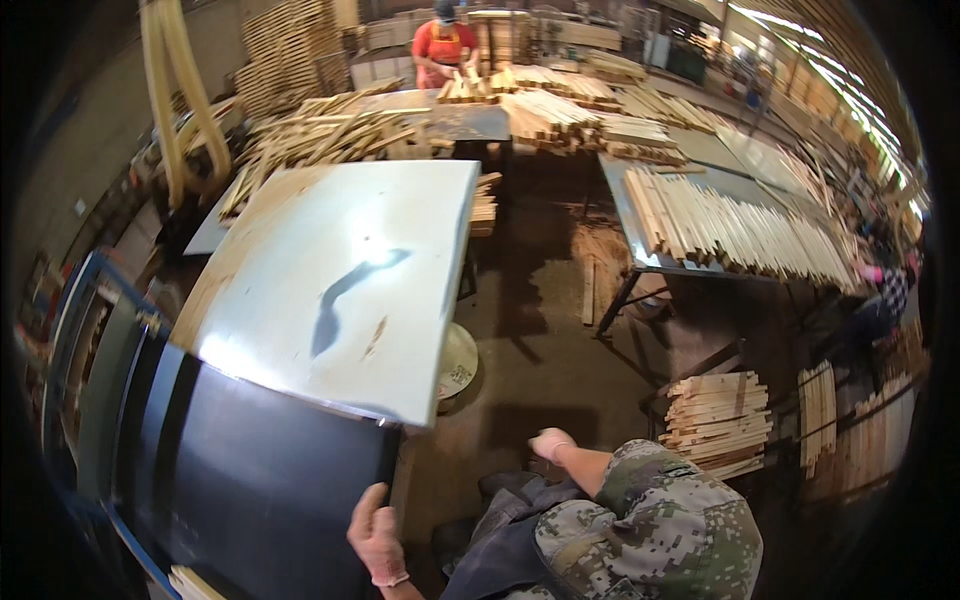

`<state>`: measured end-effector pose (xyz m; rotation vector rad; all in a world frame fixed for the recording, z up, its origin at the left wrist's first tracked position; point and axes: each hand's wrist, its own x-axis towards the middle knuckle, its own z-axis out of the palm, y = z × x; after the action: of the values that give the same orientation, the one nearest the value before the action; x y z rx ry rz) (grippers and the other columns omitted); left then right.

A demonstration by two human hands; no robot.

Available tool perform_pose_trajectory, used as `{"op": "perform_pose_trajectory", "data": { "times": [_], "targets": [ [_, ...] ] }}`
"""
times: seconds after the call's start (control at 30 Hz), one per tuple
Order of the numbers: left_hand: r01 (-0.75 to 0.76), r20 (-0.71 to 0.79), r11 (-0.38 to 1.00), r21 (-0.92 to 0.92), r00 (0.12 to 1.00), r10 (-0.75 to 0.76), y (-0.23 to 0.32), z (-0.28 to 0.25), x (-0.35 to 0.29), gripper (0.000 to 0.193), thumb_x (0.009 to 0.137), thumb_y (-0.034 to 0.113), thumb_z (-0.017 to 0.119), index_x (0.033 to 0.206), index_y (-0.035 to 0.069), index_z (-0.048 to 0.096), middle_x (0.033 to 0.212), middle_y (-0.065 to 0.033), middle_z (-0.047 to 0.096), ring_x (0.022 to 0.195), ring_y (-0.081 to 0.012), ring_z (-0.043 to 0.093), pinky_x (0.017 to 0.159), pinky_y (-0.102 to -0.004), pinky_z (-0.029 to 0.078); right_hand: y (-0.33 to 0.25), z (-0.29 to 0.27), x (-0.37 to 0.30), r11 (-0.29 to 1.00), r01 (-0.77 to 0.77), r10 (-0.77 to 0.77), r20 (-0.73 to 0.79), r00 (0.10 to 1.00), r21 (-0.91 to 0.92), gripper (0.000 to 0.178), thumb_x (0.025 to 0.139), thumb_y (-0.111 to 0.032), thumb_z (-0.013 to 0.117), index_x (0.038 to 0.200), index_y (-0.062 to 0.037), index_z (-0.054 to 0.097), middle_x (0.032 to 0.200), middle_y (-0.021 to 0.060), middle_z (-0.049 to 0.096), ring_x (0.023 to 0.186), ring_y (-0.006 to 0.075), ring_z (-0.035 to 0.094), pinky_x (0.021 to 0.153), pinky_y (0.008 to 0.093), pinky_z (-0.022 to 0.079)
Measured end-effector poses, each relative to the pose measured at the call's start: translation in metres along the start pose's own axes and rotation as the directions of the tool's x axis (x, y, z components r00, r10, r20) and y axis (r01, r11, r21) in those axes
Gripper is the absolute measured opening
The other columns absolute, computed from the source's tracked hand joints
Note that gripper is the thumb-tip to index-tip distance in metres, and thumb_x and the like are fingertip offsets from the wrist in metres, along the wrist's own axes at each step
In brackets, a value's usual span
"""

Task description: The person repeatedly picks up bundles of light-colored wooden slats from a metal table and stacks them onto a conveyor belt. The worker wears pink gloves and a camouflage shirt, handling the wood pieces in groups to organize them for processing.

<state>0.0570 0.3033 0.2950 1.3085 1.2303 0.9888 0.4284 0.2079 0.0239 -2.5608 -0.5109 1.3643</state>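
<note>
My left hand [377, 540], in a pale pinkish glove, is beside the right edge of a dark, smooth tabletop [270, 470]. Its fingers are apart and bent, with nothing visible in them; whether it touches the edge I cannot tell. Farther right, my right hand [552, 445], gloved alike, hangs over the floor in front of my body. Its fingers are drawn together in a loose fist, and no object shows in it. Beyond the dark top stands a shiny light-grey metal tabletop [330, 240] with brown smears at its left side.
Wooden strips [735, 225] lie in a row on a right-hand table. Stacked strips [715, 420] sit low at my right. A white bucket [458, 360] stands by the metal table. A person in red [440, 50] works at the back, near piled wood [330, 135].
</note>
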Motion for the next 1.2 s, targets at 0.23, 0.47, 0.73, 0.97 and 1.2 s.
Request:
{"op": "perform_pose_trajectory", "data": {
  "times": [0.23,0.47,0.73,0.97,1.2],
  "targets": [
    [0.360,0.627,0.905,0.227,0.657,-0.419,-0.110,0.192,0.080,0.060,0.096,0.017,0.077,0.150,-0.005,0.060,0.150,-0.0183,0.066,0.136,-0.0274,0.063,0.115,-0.0387,0.048,0.221,-0.115,0.088,0.988,-0.046,0.062,0.101,0.993,-0.150,0.053,0.101,-0.046,0.056,0.124,-0.0022,0.076,0.133,0.0234,0.073,0.124,0.0434,0.068,0.106,0.0499,0.052],
    [-0.029,0.332,0.408,0.912,0.634,-0.699,-0.307,0.249,0.135,0.048,0.103,0.031,0.064,0.140,0.000,0.069,0.144,-0.0190,0.068,0.137,-0.0352,0.060,0.115,-0.0448,0.045,0.287,-0.140,0.100,0.984,-0.004,0.001,0.021,1.000,0.180,0.049,0.104,-0.047,0.057,0.123,-0.0044,0.075,0.120,0.0181,0.078,0.114,0.0389,0.072,0.099,0.0480,0.054],
    [-0.206,0.391,0.334,0.920,0.409,-0.824,-0.312,0.351,0.159,0.047,0.104,0.030,0.062,0.137,-0.003,0.067,0.142,-0.0178,0.069,0.129,-0.0358,0.063,0.108,-0.0450,0.048,0.289,-0.167,0.095,0.904,-0.165,0.159,0.049,0.986,0.394,0.052,0.104,-0.043,0.058,0.129,-0.0007,0.074,0.134,0.0205,0.073,0.123,0.0390,0.068,0.106,0.0447,0.050],
    [-0.448,0.509,0.357,0.820,0.285,-0.812,-0.338,0.454,0.286,0.046,0.104,0.029,0.061,0.135,-0.005,0.065,0.141,-0.0168,0.069,0.123,-0.0364,0.066,0.102,-0.0451,0.051,0.328,-0.192,0.162,0.821,-0.310,0.279,0.137,0.950,0.480,0.054,0.106,-0.045,0.057,0.129,0.0014,0.073,0.129,0.0211,0.076,0.117,0.0400,0.071,0.099,0.0480,0.054],
    [0.433,0.388,0.521,0.736,0.361,-0.848,-0.254,0.700,0.424,0.030,0.096,0.040,0.074,0.078,0.018,0.065,0.066,0.0003,0.056,0.056,-0.0191,0.052,0.054,-0.0374,0.042,0.278,-0.389,0.245,0.862,-0.130,0.277,-0.240,0.931,0.489,0.065,0.099,-0.045,0.055,0.143,0.0002,0.066,0.152,0.0276,0.060,0.143,0.0411,0.056,0.119,0.0429,0.044]
  ]
}}
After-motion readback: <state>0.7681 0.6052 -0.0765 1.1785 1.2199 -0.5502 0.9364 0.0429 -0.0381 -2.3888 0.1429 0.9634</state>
